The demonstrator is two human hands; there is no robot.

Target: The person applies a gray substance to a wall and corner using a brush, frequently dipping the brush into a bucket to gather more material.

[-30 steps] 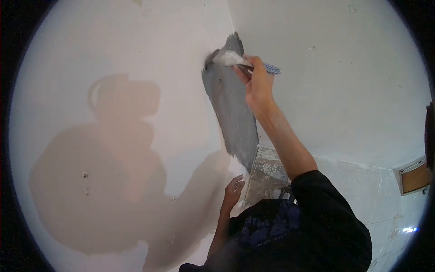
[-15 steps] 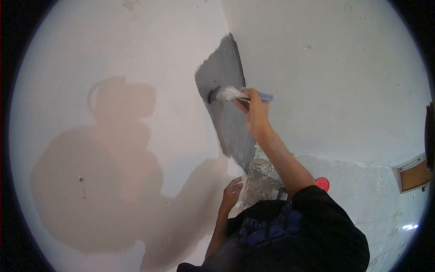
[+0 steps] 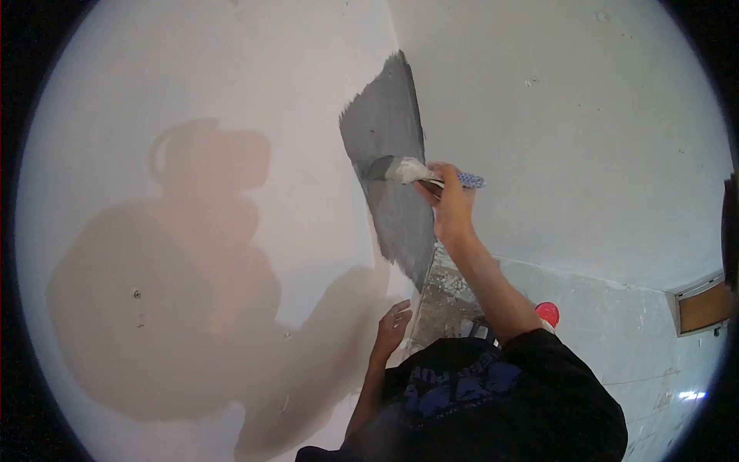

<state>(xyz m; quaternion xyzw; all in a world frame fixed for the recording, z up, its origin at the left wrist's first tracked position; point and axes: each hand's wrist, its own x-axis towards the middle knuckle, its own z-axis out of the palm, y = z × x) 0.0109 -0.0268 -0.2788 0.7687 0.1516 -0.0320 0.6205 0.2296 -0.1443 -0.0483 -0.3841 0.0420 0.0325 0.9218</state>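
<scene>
My right hand (image 3: 454, 202) is closed around the handle of a wide paintbrush (image 3: 409, 170). Grey-coated bristles lie against a dark grey painted patch (image 3: 396, 219) on the left wall, beside the corner. A pale, smeared band covers the brush above its bristles, and a blue-and-white patterned handle end sticks out past my fingers. Lower down, my left hand (image 3: 393, 323) is held near the base of the same wall, empty, with its fingers loosely apart and whitish marks on them.
A white wall (image 3: 554, 138) meets the painted one at the corner. Stained floor (image 3: 446, 296) shows below, with a dark object (image 3: 482, 331) partly hidden by my body. A red round item (image 3: 547, 313) lies beyond my right arm. A brown panel (image 3: 704, 308) stands far right.
My right hand and the brush have moved down and to the right across the grey patch. The view has shifted slightly. My left hand stays in nearly the same place.
</scene>
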